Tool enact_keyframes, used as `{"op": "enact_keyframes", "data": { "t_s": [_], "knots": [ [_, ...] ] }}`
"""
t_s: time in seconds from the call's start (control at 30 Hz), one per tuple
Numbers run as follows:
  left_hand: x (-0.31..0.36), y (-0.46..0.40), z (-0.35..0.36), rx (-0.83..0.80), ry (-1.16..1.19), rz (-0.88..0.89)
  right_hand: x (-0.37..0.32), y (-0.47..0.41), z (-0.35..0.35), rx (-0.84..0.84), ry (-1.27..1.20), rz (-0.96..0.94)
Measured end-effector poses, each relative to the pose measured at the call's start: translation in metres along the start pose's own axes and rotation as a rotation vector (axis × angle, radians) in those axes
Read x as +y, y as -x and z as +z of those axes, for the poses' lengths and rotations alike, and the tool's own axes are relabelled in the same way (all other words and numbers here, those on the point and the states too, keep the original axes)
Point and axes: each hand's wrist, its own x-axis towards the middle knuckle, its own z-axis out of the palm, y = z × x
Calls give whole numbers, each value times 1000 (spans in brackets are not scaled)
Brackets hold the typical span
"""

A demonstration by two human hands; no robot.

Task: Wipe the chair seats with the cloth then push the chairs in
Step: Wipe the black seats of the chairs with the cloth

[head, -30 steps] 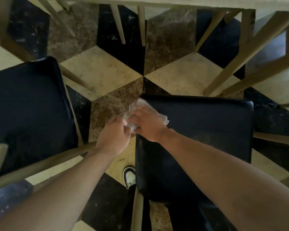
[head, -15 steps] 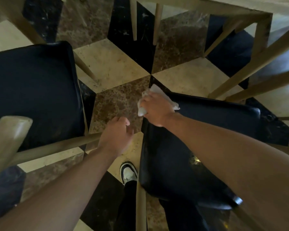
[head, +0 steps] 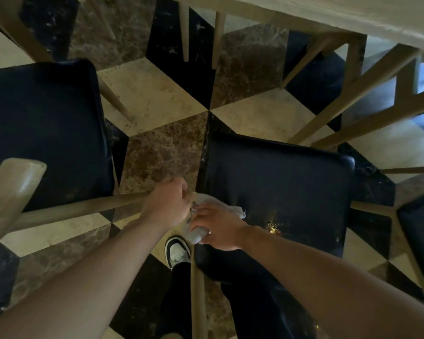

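Right hand has dragged the cloth back from the far left corner of the right chair seat to its near left edge, just below frame centre; left hand was apart from it half a second ago and now meets the cloth's left side. Right hand lies palm down on the cloth, fingers curled over the bunched white wad and pointing left, forearm running in from the lower right corner. Cloth sticks out past the fingers, one tail toward the seat's middle, the lower lump hanging off the seat edge above the shoe. Left hand is loosely fisted, knuckles up, fingertips at the cloth's upper left edge; cannot tell whether it pinches the cloth or only touches it. Left forearm comes in from the lower left corner, so both hands sit together, nearly touching. Right chair seat is dark, glossy, centre right of frame, wooden rail along its left side running down to the bottom edge. Left chair seat fills the left middle of the frame, well apart from the hands, its pale wooden back post at the left edge. Table edge crosses the upper right, its wooden legs below it. Floor is cream, brown and black marble diamonds. Person's dark trouser leg shows at the bottom centre.
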Motion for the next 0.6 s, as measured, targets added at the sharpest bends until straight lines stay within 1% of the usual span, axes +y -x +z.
{"op": "enact_keyframes", "data": {
  "t_s": [0.1, 0.17, 0.2, 0.27, 0.37, 0.5, 0.6],
  "knots": [
    [9, 2, 0, 6, 20, 60, -10, 19, -2, 145, -526, 274],
    [16, 4, -5, 9, 18, 85, -15, 33, -8, 334, -905, 432],
    [21, 7, -8, 7, 4, 101, -16, 41, -12, 432, -1047, 489],
    [30, 11, -17, -10, -31, 134, -16, 52, -22, 600, -1229, 558],
    [54, 21, -32, 5, -43, 197, -15, 74, -40, 768, -1347, 610],
    [85, 30, -45, 58, -73, 271, -13, 100, -62, 886, -1309, 621],
    [104, 40, -47, 67, -87, 339, -14, 122, -76, 979, -1267, 610]
  ]
}}
